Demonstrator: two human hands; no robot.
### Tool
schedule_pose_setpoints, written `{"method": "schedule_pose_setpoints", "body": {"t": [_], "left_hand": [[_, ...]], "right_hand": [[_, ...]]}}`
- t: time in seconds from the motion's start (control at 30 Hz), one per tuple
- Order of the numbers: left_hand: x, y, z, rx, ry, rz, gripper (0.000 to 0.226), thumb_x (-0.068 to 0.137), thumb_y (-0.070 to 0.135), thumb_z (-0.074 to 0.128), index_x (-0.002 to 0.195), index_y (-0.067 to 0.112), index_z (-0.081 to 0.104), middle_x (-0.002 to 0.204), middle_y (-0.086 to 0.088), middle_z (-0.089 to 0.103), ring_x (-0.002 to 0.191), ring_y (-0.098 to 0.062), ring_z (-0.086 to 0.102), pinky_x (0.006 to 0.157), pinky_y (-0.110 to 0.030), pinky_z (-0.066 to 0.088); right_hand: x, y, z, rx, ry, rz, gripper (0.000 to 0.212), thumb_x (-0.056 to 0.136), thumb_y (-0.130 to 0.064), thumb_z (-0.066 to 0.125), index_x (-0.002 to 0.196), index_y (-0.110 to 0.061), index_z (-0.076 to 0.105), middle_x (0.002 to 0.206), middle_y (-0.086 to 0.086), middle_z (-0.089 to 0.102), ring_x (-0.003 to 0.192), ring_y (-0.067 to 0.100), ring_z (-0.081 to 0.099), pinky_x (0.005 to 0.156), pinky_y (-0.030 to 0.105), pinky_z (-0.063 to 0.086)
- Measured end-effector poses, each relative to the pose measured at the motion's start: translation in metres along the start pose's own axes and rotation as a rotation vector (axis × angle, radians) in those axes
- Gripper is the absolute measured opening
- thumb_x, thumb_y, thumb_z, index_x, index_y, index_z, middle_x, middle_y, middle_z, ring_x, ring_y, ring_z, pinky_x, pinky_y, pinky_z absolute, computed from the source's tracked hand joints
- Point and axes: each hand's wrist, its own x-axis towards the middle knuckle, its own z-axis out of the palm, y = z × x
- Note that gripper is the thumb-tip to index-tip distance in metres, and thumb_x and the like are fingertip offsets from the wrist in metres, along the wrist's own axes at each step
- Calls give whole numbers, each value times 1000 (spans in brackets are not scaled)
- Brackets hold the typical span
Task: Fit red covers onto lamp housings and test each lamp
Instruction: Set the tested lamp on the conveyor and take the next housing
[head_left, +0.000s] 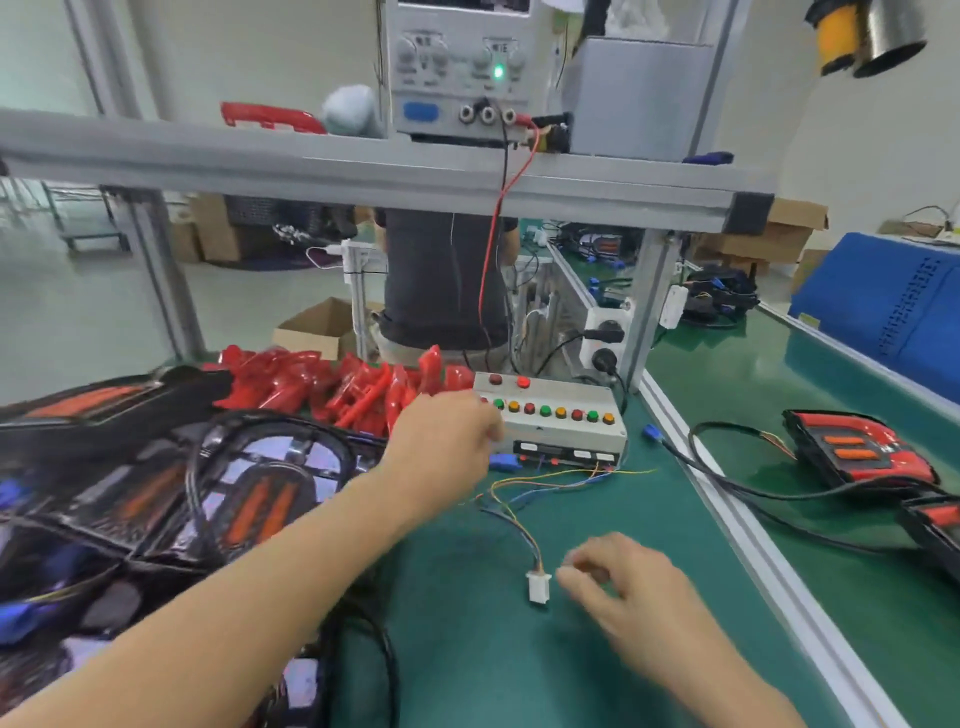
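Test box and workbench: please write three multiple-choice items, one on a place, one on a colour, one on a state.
1. Where does the white connector lie?
A. on the green mat
B. on the upper shelf
C. in a cardboard box

2. What colour are the loose lamp covers piled behind the left hand?
A. blue
B. red
C. yellow

3. What is the state of the power supply indicator?
A. dark
B. lit red
C. lit green

Answers: 1 A, it rests on the mat beside the right hand; 2 B, the pile is red; 3 C, a green light glows on its front.

Bright, even light, soft overall (motion blur), edges bowed by wide-angle distortion.
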Motion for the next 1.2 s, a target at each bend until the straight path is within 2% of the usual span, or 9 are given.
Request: {"method": "schedule_pose_setpoints", "body": {"t": [0.1,0.2,0.3,0.4,0.57,0.67,0.87,1.03,1.2], "left_hand": [[6,-19,-39,-119,128,-115,24,85,12,53,95,26,71,89,6,63,91,-21,58,80,-32,45],[16,-43,-69,-82,35,-180,25,81,9,56,87,29,70,69,17,54,78,-17,54,70,-26,41],[20,-73,-78,55,-179,-287,25,82,7,57,94,22,72,88,3,67,85,-21,59,73,-27,45],[11,-104,-75,245,-435,-389,33,88,8,49,114,15,67,116,-8,65,107,-26,58,89,-30,47],[-5,-131,-66,242,-625,-473,40,91,3,39,121,11,63,128,-8,60,117,-26,54,95,-29,39],[-8,-143,-58,201,-526,-487,40,86,0,43,117,12,66,122,-10,63,112,-27,57,92,-30,44],[-9,-150,-51,155,-321,-486,40,80,1,50,109,23,69,119,-7,64,109,-28,58,92,-35,48],[-2,-128,-69,75,-164,-351,42,78,-1,53,108,21,71,113,-5,68,107,-28,60,91,-38,49],[8,-103,-84,-35,-52,-276,37,76,2,63,104,23,73,103,-6,72,100,-27,63,87,-36,51]], "right_hand": [[5,-27,15,226,-31,-77,11,91,-42,55,87,-36,63,92,-14,61,83,-3,54,79,19,44],[10,-58,24,372,-7,-159,10,91,-36,58,81,-37,61,84,-12,60,72,-4,50,70,13,40],[16,-92,31,506,-52,-255,7,90,-32,60,89,-31,67,86,-11,65,75,-2,54,71,12,41],[26,-123,38,611,-148,-272,20,89,-33,62,98,-17,68,83,-6,66,70,4,53,78,30,50],[46,-154,53,470,-255,-199,42,89,-46,56,76,-6,55,68,3,49,68,21,48,79,46,55],[52,-161,62,411,-315,-109,43,86,-51,55,68,-12,48,63,3,45,70,25,52,78,41,54],[54,-165,70,536,-262,-43,26,80,-38,66,73,-15,57,69,-1,53,72,23,52,73,36,51],[43,-158,76,960,-145,11,21,89,-20,63,106,-15,51,105,5,69,98,22,66,92,45,52],[39,-152,65,1414,-327,51,24,97,-9,53,120,-16,57,108,0,73,85,10,67,67,22,54]]}}
